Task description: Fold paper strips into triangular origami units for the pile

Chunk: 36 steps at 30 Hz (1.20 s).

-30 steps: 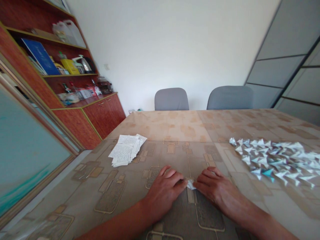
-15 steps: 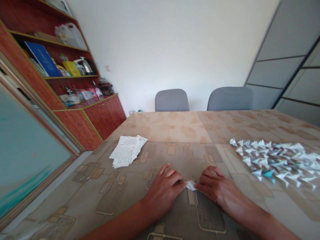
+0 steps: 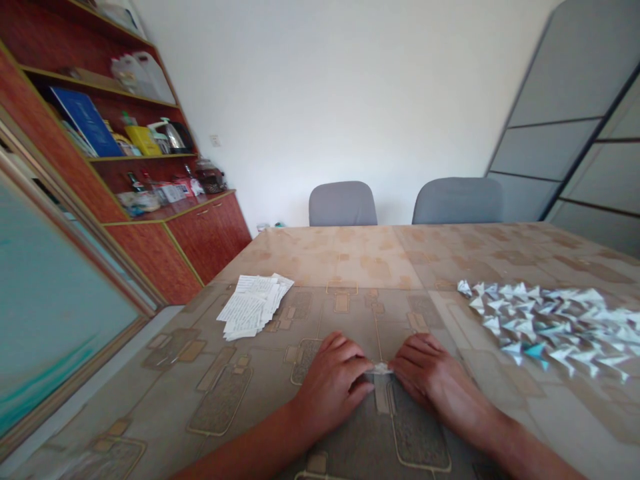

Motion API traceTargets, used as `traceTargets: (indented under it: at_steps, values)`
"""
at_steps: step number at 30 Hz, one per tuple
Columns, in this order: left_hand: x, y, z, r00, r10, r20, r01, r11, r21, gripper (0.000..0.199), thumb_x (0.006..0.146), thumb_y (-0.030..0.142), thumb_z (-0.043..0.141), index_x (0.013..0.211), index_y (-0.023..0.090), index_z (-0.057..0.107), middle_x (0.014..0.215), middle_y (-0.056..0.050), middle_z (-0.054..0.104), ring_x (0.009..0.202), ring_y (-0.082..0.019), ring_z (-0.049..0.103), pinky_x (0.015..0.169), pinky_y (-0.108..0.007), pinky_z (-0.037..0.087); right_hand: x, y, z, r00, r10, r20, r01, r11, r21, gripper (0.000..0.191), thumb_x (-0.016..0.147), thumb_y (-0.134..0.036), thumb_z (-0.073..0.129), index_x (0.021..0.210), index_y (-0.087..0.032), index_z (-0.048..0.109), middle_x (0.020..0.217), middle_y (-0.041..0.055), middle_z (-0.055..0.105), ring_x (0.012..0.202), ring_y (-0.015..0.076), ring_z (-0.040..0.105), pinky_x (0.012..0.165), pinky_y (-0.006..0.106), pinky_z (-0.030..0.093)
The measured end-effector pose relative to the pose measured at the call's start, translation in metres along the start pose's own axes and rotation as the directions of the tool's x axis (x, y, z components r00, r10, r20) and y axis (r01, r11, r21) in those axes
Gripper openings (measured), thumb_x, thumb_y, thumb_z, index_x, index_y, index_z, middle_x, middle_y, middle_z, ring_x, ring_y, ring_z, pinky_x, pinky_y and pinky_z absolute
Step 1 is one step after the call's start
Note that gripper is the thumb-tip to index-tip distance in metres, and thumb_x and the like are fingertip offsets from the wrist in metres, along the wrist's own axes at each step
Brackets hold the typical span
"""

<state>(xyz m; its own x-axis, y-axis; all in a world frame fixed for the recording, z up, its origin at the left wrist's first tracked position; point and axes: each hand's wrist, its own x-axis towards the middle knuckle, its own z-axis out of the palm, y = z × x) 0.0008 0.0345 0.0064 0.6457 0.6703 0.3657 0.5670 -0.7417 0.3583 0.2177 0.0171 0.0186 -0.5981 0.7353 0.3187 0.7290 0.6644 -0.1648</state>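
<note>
A small folded piece of white paper (image 3: 381, 368) lies low on the patterned tablecloth, between my two hands. My left hand (image 3: 336, 377) has its fingers curled, with the fingertips on the paper's left end and the thumb a little below it. On the right end, the bent fingers of my right hand (image 3: 427, 370) press the paper. Farther left sits a loose stack of printed paper slips (image 3: 253, 305). Many folded paper pieces (image 3: 550, 323), mostly white and one of them teal, stand in rows at the right.
The covered table (image 3: 320, 257) reaches forward to two grey chairs (image 3: 343, 203) by the white wall. At the left is a reddish wooden cabinet (image 3: 210, 230) with shelves of bottles, a kettle and boxes.
The paper between my hands looks narrower and flatter. My left thumb has moved down, away from the paper, and the left fingers have shifted slightly. The camera view has shifted a little.
</note>
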Motion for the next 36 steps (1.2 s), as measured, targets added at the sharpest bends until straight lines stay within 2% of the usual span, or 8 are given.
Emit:
traceTargets:
  at_steps: [4,8,13,18,21,26,32,36]
  values:
    - [0.003,-0.001,0.005,0.996,-0.035,-0.086,0.031,0.999,-0.042,0.007,0.084,0.026,0.068,0.084,0.019,0.07,0.079,-0.001,0.065,0.08,-0.018,0.055,0.083,-0.035,0.039,-0.001,-0.002,-0.002,0.998,0.022,-0.065,-0.014,0.993,0.119,0.022,0.096,-0.016,0.047,0.083,-0.018,0.064,0.076,0.0037,0.063,0.077,0.0195,0.055,0.073,0.032,0.038]
    - [0.004,0.001,0.004,0.989,-0.032,-0.141,0.015,0.993,-0.119,0.012,0.087,0.025,0.064,0.077,0.019,0.07,0.072,0.0,0.065,0.074,-0.016,0.056,0.076,-0.031,0.038,-0.002,-0.003,-0.003,0.994,0.035,-0.105,-0.016,0.984,0.177,0.023,0.096,-0.016,0.045,0.085,-0.018,0.065,0.076,0.0039,0.062,0.076,0.0197,0.054,0.072,0.033,0.039]
    - [0.003,0.007,0.005,0.967,-0.166,-0.191,0.11,0.956,-0.273,0.012,0.081,0.018,0.067,0.069,0.017,0.068,0.064,0.0,0.064,0.068,-0.015,0.056,0.068,-0.028,0.038,0.0,-0.008,-0.007,0.994,0.068,-0.091,-0.036,0.947,0.318,0.012,0.093,-0.019,0.053,0.091,-0.02,0.065,0.079,0.0033,0.064,0.078,0.0201,0.057,0.072,0.032,0.042]
    - [0.001,0.013,0.007,0.944,-0.308,-0.118,0.256,0.91,-0.327,0.009,0.077,0.016,0.065,0.068,0.017,0.066,0.067,0.001,0.063,0.068,-0.015,0.058,0.064,-0.025,0.04,-0.001,-0.008,-0.003,0.979,0.196,-0.062,-0.138,0.851,0.506,0.009,0.091,-0.02,0.055,0.094,-0.021,0.063,0.08,0.0019,0.065,0.077,0.0181,0.061,0.068,0.028,0.046]
    - [0.0,0.016,0.005,0.942,-0.329,-0.061,0.292,0.898,-0.329,0.01,0.079,0.018,0.063,0.071,0.017,0.068,0.069,0.001,0.064,0.069,-0.015,0.059,0.064,-0.024,0.041,-0.003,-0.001,0.001,0.97,0.24,0.026,-0.21,0.784,0.584,0.009,0.088,-0.021,0.057,0.096,-0.021,0.061,0.077,0.0001,0.065,0.07,0.0156,0.061,0.063,0.025,0.047]
    - [0.001,0.018,0.001,0.958,-0.278,-0.074,0.243,0.919,-0.31,0.005,0.077,0.017,0.068,0.072,0.019,0.071,0.07,0.0,0.066,0.073,-0.016,0.059,0.07,-0.027,0.041,-0.006,0.005,0.001,0.97,0.217,0.112,-0.244,0.813,0.529,0.01,0.088,-0.018,0.057,0.081,-0.02,0.063,0.069,-0.0014,0.064,0.063,0.0136,0.058,0.058,0.022,0.042]
    - [0.001,0.019,0.006,0.953,-0.291,-0.081,0.27,0.942,-0.2,0.011,0.073,0.01,0.067,0.064,0.017,0.066,0.066,0.0,0.063,0.071,-0.017,0.056,0.073,-0.031,0.039,-0.004,0.0,0.001,0.983,0.179,0.041,-0.18,0.897,0.404,0.017,0.084,-0.011,0.063,0.098,-0.019,0.064,0.083,0.0027,0.066,0.081,0.0199,0.059,0.073,0.031,0.044]
    - [0.0,0.018,0.006,0.961,-0.262,-0.084,0.25,0.959,-0.133,0.012,0.073,0.01,0.067,0.064,0.017,0.063,0.066,0.0,0.061,0.075,-0.018,0.054,0.078,-0.034,0.038,-0.003,-0.001,0.003,0.992,0.128,0.015,-0.124,0.915,0.385,0.016,0.084,-0.01,0.064,0.096,-0.02,0.063,0.089,0.0034,0.065,0.088,0.0213,0.058,0.079,0.034,0.042]
